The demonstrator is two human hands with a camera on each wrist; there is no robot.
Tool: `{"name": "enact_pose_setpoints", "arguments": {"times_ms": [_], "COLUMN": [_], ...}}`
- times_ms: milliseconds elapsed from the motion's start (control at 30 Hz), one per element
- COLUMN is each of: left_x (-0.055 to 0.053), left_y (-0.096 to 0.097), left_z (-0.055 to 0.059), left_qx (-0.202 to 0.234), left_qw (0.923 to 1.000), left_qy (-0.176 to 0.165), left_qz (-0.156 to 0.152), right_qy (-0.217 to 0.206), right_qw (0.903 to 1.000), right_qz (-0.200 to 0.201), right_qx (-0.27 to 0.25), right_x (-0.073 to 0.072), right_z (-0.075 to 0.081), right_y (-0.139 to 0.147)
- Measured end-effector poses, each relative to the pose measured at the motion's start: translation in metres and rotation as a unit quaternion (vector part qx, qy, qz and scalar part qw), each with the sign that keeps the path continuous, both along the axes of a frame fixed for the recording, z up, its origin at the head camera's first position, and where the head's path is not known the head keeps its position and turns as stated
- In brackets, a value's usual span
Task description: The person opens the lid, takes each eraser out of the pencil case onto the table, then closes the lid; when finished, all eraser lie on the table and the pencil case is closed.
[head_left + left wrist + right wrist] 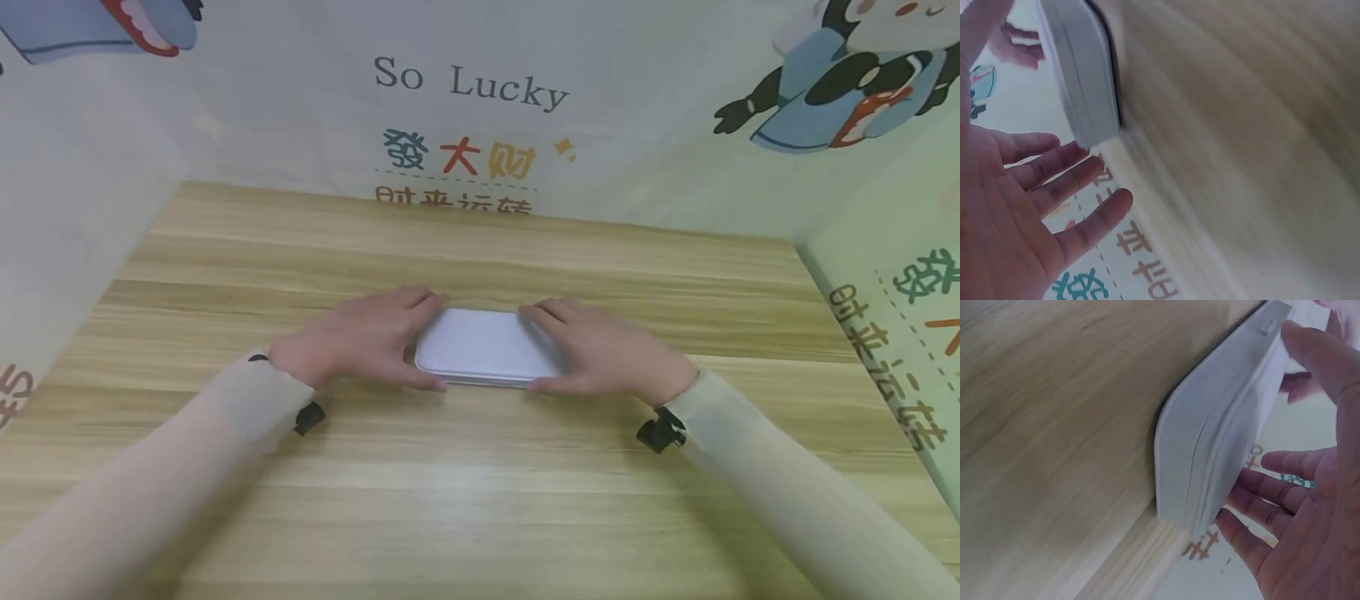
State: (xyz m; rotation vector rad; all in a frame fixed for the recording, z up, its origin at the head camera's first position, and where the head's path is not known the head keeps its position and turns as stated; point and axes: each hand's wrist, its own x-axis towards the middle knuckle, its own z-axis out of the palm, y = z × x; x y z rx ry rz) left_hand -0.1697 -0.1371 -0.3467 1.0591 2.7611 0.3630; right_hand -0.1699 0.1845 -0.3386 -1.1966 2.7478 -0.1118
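A flat white box (487,343) with rounded corners lies on the wooden table between both hands. A seam runs along its side (1082,75), and a small mark or slot shows on the front side in the right wrist view. My left hand (367,337) is at the box's left end, thumb by the front edge and spread fingers by the back corner. My right hand (600,346) is at the right end, thumb at the front side and fingertips at the far edge. Its fingers (1244,540) look loosely extended. Whether the left fingertips touch the box, I cannot tell.
The wooden table (450,500) stretches around the box. A white printed sheet (300,100) with lettering and cartoon figures rises behind it and along both sides. Each sleeve cuff has a small black strap piece (662,429).
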Motion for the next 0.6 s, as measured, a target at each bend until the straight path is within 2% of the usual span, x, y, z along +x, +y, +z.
{"name": "enact_pose_setpoints", "arguments": {"times_ms": [100,300,600], "left_x": [0.002,0.002,0.000], "left_y": [0.005,0.012,0.020], "left_z": [-0.002,-0.008,-0.012], "left_qx": [-0.003,-0.034,-0.041], "left_qw": [0.9999,0.9993,0.9990], "left_qy": [0.005,-0.013,0.019], "left_qz": [-0.009,0.002,0.000], "right_qy": [0.006,0.012,0.019], "right_qw": [0.9999,0.9993,0.9973], "right_qz": [0.006,0.013,0.019], "right_qx": [0.007,0.032,0.068], "right_x": [0.001,0.000,-0.003], "right_z": [0.000,-0.003,0.001], "right_y": [-0.007,-0.021,-0.031]}}
